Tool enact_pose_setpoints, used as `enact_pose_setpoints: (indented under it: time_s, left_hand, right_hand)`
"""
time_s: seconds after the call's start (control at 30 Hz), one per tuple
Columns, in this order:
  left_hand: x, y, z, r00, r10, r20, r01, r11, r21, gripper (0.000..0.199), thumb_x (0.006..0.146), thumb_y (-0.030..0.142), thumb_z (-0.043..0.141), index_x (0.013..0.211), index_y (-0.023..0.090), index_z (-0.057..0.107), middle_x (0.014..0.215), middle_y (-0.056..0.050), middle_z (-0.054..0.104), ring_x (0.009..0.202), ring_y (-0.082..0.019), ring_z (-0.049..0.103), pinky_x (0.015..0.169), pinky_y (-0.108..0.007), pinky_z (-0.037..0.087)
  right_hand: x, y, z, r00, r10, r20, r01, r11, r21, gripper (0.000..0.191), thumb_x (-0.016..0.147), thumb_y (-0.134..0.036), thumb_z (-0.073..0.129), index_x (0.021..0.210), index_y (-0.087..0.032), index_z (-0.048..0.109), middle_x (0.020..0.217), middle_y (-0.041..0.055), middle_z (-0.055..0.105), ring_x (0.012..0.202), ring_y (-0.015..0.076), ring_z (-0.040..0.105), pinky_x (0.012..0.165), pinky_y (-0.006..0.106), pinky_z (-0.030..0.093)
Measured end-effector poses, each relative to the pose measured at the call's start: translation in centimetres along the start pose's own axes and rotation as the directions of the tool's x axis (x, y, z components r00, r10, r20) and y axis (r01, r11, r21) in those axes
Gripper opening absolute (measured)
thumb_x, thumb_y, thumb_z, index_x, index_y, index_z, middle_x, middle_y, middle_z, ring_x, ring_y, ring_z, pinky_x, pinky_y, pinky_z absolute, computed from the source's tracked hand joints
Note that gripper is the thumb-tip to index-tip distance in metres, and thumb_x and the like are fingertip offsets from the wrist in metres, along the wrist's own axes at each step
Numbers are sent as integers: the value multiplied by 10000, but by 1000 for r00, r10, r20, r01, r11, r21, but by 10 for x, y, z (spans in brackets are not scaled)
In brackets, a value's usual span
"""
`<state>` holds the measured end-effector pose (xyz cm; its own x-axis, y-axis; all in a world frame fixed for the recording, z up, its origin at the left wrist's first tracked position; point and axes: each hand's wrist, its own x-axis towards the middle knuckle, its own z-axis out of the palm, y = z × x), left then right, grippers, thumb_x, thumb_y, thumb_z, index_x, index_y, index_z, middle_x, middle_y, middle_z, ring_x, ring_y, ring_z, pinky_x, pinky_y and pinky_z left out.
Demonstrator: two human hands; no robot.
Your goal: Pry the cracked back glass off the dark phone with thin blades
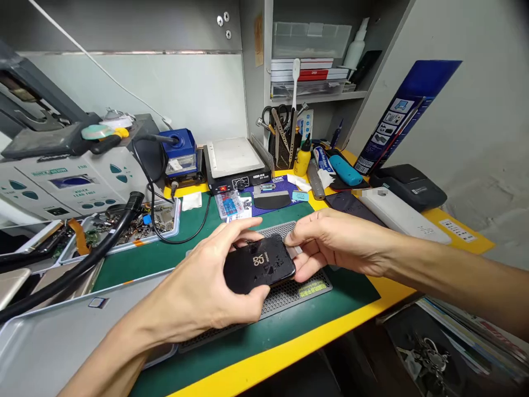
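Note:
A black phone-shaped device [262,262] with pale lettering on its face is held above a grey perforated mat [285,300]. My left hand [219,275] grips it from the left, with the thumb along the near edge and the fingers at the far edge. At the device's right end, the thumb and fingers of my right hand [320,242] pinch a small whitish piece [294,251] against or beside that end. Whether this piece is joined to the device cannot be made out.
A grey tray [86,336] lies at the left, near a parts tray [178,220] and soldering station [74,182]. Behind stand a heating plate [235,157], a tool holder [285,146] and a yellow bottle [303,160]. A white slab-shaped device [403,215] rests at the right.

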<state>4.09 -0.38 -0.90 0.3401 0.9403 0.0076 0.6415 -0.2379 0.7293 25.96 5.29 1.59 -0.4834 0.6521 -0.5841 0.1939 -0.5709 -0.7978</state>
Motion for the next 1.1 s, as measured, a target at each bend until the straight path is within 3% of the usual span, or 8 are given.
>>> enact_pose_setpoints:
  time_s: [0.13,0.23,0.47,0.63,0.8,1.1]
  left_hand:
    - [-1,3,-5,1000,17,8,-16,998,-59,797,699,235,711,1418,323,379,1345,-2,602,1201,-225,591,1135,-393,438]
    - [-1,3,-6,999,25,19,-24,998,-61,790,686,213,691,1399,381,396,1368,16,599,1204,-277,592,1134,-461,443]
    - [-1,-9,-7,998,37,60,-27,985,-168,804,677,299,720,1392,467,391,1387,46,577,1246,-353,561,1142,-522,420]
    - [-1,-12,-8,997,47,56,-33,972,-231,804,685,246,709,1405,437,407,1372,12,585,1240,-327,568,1143,-508,408]
    - [-1,-10,-8,994,80,68,-58,960,-275,884,606,185,687,1408,439,415,1374,-4,587,1234,-357,564,1128,-551,400]
    - [-1,-11,-8,995,68,69,-52,975,-216,872,623,136,674,1387,451,394,1359,68,575,1239,-255,568,1138,-421,450]
  right_hand:
    - [-6,-2,3,1000,-20,15,20,999,44,208,807,-121,553,641,-118,679,673,60,698,555,141,679,604,241,630]
    - [-9,-1,6,1000,-23,11,23,998,52,218,809,-134,543,645,-114,686,685,67,704,556,142,684,604,236,629]
    - [-13,2,12,999,-43,-15,44,995,88,207,792,-137,530,694,-96,707,717,101,729,578,144,695,637,244,632]
    - [-17,3,15,998,-61,-15,63,990,130,215,795,-161,526,717,-86,711,724,113,728,600,158,705,638,246,628]
    - [-20,3,17,998,-70,-8,71,987,141,227,793,-167,513,727,-76,711,719,124,725,604,163,705,647,252,624]
    - [-23,9,15,996,-92,11,89,982,165,244,815,-213,523,775,-77,721,759,141,735,653,186,726,692,278,629]
